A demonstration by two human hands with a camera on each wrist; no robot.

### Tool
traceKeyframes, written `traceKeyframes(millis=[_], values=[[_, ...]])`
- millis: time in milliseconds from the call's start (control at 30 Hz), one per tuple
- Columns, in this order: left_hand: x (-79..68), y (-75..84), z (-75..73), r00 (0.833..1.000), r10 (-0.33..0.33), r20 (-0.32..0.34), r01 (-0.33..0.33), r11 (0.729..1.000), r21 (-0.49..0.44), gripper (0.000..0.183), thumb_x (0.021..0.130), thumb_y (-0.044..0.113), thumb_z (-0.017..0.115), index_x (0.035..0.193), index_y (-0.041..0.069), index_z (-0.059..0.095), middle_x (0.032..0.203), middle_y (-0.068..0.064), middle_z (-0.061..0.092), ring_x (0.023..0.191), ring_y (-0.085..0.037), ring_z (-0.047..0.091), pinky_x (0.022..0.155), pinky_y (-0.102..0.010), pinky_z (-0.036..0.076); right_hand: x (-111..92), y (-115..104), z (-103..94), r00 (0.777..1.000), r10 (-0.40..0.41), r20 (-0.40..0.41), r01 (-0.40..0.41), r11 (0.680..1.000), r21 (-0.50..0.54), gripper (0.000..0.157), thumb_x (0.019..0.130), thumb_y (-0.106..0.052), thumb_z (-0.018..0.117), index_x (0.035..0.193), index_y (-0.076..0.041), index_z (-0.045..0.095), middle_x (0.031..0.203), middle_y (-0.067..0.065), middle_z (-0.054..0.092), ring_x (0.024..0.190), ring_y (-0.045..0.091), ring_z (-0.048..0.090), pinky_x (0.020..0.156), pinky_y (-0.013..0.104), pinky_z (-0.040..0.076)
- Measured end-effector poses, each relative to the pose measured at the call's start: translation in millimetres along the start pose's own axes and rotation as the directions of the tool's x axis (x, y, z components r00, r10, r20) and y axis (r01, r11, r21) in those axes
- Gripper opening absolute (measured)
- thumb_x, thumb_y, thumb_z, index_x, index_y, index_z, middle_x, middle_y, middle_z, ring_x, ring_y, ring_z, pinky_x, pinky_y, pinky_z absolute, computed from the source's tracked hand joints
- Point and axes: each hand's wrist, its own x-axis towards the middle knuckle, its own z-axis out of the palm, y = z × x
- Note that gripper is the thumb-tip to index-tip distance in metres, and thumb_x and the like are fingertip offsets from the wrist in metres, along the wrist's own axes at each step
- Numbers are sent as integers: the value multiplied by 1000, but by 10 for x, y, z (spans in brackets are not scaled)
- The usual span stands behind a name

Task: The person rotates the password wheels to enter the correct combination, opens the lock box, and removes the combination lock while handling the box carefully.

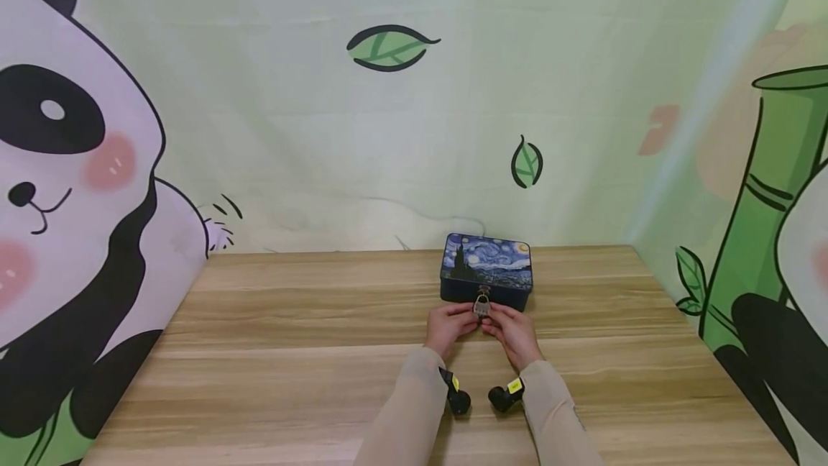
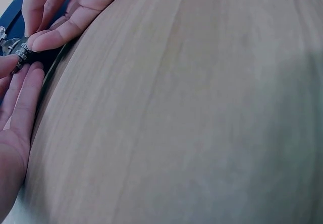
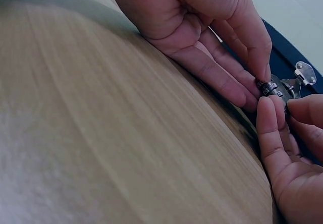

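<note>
The lock (image 1: 481, 306) is at the metal latch (image 3: 305, 73) on the front of the box (image 1: 486, 265). Both grips are clamped on it: left hand (image 1: 449, 328) and right hand (image 1: 513, 333) each pinch it with fingertips. I think one hand should hold it firmly while the other turns the wheels (image 3: 271, 89) slowly, without pulling the latch. The wheels are small, dark and numbered; the box is dark blue with rounded corners; the surface (image 1: 291, 351) shows wood grain.
</note>
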Motion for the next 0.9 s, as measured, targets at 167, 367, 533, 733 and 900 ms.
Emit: traceKeyframes(millis=[167, 367, 533, 733, 900], values=[[-14, 13, 7, 1000, -3, 1, 3, 1000, 5, 24, 85, -12, 70, 108, -16, 69, 104, -25, 71, 76, -16, 69, 76, -33, 61, -9, -3, -6, 1000, -3, 7, 3, 1000, 1, 38, 98, 8, 50, 134, 22, 45, 86, 6, 65, 70, 10, 64, 65, 21, 58], [-2, 8, 9, 1000, -4, -2, 4, 1000, 10, 23, 86, -10, 70, 108, -16, 69, 103, -25, 71, 75, -17, 69, 76, -35, 61, -18, -6, -6, 1000, -3, 8, 3, 1000, 6, 38, 99, 7, 51, 133, 22, 45, 85, 5, 65, 70, 10, 64, 65, 21, 58], [-51, 79, 23, 1000, 12, 3, -12, 1000, 8, 22, 87, -10, 69, 107, -17, 68, 101, -25, 71, 74, -17, 69, 76, -36, 61, -18, -14, 5, 1000, 12, 4, -12, 1000, -3, 38, 99, 8, 50, 134, 21, 45, 84, 4, 65, 69, 9, 64, 64, 20, 58], [-247, 311, 73, 1000, 29, 1, -29, 999, 15, 22, 88, -12, 66, 108, -21, 65, 100, -30, 70, 79, -25, 71, 80, -42, 60, -42, -33, 13, 1000, 8, 6, -8, 1000, 0, 39, 99, 7, 50, 135, 21, 44, 84, 4, 65, 69, 9, 64, 64, 20, 58], [-155, 207, 74, 1000, 19, -12, -19, 1000, 25, 21, 88, -12, 67, 107, -20, 66, 100, -31, 69, 82, -29, 72, 79, -43, 60, -47, -39, 10, 1000, 10, 10, -10, 1000, 5, 40, 100, 7, 50, 136, 22, 43, 83, 3, 65, 69, 8, 63, 65, 19, 57]])
